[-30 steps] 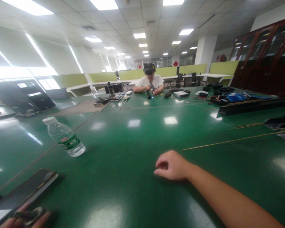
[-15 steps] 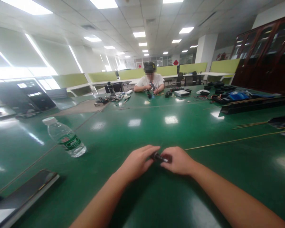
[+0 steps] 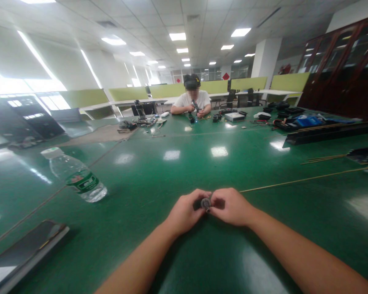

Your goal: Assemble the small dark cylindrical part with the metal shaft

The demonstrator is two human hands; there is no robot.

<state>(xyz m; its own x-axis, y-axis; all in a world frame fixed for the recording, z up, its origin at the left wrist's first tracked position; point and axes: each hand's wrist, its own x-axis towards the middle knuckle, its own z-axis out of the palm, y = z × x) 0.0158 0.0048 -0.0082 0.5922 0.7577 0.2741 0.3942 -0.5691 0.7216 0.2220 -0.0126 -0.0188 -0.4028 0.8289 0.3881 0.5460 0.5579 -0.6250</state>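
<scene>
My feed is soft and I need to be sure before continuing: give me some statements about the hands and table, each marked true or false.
1. The left hand and right hand both have fingers on the small dark round object. True.
2. The clear plastic green-labelled bottle has its white cap on. True.
3. That bottle stands right of both hands. False: it stands to their left.
4. The flat dark rectangular item is in the left hand. False: it lies on the glossy green table, untouched.
5. The person across the table wears a white top. True.
</scene>
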